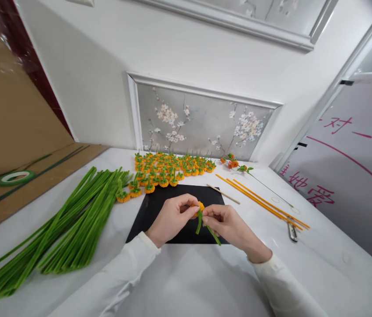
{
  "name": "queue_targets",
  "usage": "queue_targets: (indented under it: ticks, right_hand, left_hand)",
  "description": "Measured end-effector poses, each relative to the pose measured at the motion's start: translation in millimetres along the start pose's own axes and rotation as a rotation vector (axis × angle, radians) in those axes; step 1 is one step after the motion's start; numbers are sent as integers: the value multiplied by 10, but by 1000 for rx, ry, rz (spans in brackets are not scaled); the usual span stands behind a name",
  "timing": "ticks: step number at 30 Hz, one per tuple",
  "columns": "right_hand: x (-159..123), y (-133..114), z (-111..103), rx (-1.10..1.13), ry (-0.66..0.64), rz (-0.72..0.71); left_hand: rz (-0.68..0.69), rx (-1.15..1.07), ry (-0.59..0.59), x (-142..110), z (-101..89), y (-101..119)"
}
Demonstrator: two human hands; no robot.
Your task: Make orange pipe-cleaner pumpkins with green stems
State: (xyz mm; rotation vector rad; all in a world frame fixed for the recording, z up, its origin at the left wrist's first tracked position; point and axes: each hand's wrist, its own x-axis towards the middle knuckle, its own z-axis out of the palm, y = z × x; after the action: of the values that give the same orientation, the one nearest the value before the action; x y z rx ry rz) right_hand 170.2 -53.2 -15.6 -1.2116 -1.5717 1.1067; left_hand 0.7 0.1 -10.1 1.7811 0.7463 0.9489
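While both forearms extend over the near edge of the black mat (pixel 149 211), the person's left hand (pixel 172 216) and right hand (pixel 231 223) meet above it. The left grip is pressed together, pinching the small orange flower (pixel 201 206) between thumb and fingers. The right grip is also pressed together, pinching the green strip (pixel 215 237) just beside the flower; its free end slants down toward the mat's near edge.

The mat lies on the white table (pixel 186 277). Left of the mat: a fanned bundle of green fuzzy stems (pixel 83 220). Beyond the mat: closely set rows of orange flower heads (pixel 162 168) with green tops. At its far right corner: a thin pale stick (pixel 227 195). Right of the mat: several long orange stems (pixel 261 198), their near ends over a small metal tool (pixel 292 232).
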Motion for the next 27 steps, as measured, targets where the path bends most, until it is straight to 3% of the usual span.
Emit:
queue_targets:
  ticks: [6, 10, 14, 19, 27]
  right_hand:
    - [24, -8, 46, 350, 108, 121]
    - [35, 11, 60, 423, 146, 111]
    - [45, 55, 82, 339, 140, 67]
    - [57, 125, 73, 77, 165, -20]
    - [60, 121, 38, -32, 205, -50]
  left_hand:
    - [-66, -101, 9, 6, 25, -3]
    - [-76, -130, 20, 9, 35, -14]
    - [-81, -103, -12, 3, 18, -34]
    - [-156, -122, -62, -15, 0, 7]
    - [-213, -254, -51, -28, 50, 24]
